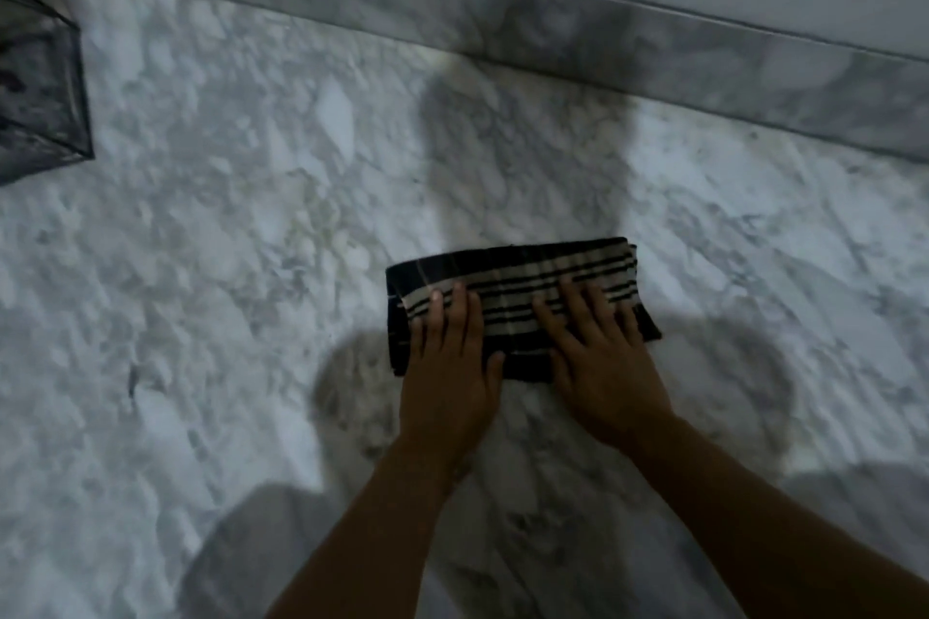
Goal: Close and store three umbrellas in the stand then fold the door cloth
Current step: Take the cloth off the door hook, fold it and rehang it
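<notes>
Both hands' straight fingers (436,312) flat on folded cloth (518,276), open marble floor (226,241) around.

- Left hand (447,357): lay palm-down, fingers straight and close together, pointing away from the body.
- Right hand (598,357): lay palm-down beside the left, apart from it, fingers straight and slightly spread.
- Forearms: both bare, extended forward and converging toward the hands from the lower frame.
</notes>
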